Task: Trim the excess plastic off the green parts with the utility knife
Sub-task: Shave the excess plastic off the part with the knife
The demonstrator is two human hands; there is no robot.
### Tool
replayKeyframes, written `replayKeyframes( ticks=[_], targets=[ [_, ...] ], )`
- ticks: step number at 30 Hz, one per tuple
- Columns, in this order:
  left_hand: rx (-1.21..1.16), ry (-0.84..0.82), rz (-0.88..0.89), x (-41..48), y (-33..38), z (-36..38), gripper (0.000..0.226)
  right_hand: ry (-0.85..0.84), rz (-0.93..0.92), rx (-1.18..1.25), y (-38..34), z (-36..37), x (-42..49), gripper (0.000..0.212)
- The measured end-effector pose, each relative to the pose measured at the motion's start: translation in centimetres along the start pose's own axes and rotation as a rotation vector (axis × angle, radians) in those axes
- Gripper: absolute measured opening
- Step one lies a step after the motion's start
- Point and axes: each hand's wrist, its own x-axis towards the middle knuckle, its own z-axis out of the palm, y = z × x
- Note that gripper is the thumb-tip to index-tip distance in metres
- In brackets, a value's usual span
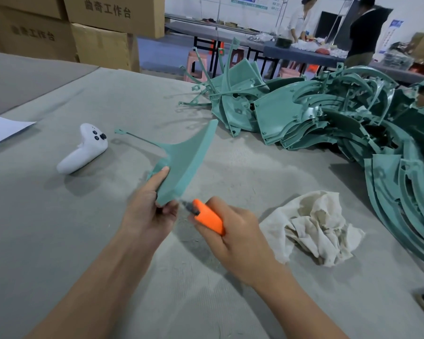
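the left grip (147, 211) is clamped on the lower end of one green part (184, 157) and holds it tilted up above the surface (59, 228), thumb on the near face. the right grip (233, 231) is closed round the orange utility knife (208, 217), whose blade tip is at the bottom corner of the part. the tip is blurred, so i cannot tell if it touches. i think the trimming of this edge is the step in hand. to do it well, lay the blade flat along the edge, take thin shavings, and push away from the left fingers, which are very near. the pile of green parts (328, 118) waits at the right.
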Motion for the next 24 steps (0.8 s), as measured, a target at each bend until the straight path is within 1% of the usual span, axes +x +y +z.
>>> replayKeyframes(
  ticks=[1,2,4,6,8,10,12,14,16,17,21,24],
  targets=[
    [0.004,-0.007,-0.01,0.0,0.1,-0.1,0.028,-0.007,-0.003,0.022,0.0,0.0,0.0,0.03],
    [0.004,-0.027,-0.01,0.0,0.2,-0.2,0.029,0.025,0.024,0.057,0.0,-0.2,0.2,0.032],
    [0.009,-0.078,0.0,-0.3,0.3,0.0,0.029,0.172,0.128,0.136,0.4,-0.9,1.0,0.034],
    [0.056,-0.111,-0.007,-0.7,0.2,0.4,0.026,0.302,0.24,0.159,1.3,-1.8,1.9,0.035],
    [0.098,-0.116,-0.018,-0.9,0.0,0.7,0.02,0.343,0.306,0.109,2.3,-2.3,2.3,0.046],
    [0.115,-0.125,-0.028,-1.0,-0.2,0.9,0.016,0.342,0.329,0.091,2.7,-2.5,2.5,0.05],
    [0.128,-0.132,-0.031,-1.0,-0.4,0.9,0.015,0.336,0.328,0.097,2.7,-2.3,2.5,0.047],
    [0.15,-0.119,-0.024,-1.0,-0.5,0.9,0.017,0.316,0.282,0.062,2.5,-2.1,2.3,0.037],
    [0.154,-0.11,-0.008,-0.9,-0.4,0.8,0.021,0.262,0.226,0.036,2.0,-1.8,2.1,0.028],
    [0.14,-0.109,0.002,-0.9,-0.3,0.7,0.024,0.227,0.203,0.033,1.7,-1.5,1.9,0.027],
    [0.051,-0.064,0.034,-0.3,0.1,0.2,0.031,0.087,0.081,-0.01,0.5,-0.7,1.1,0.037],
    [0.056,0.01,0.016,0.5,0.4,-0.4,0.032,-0.064,-0.004,-0.012,0.0,-0.1,0.3,0.031]
  ],
)
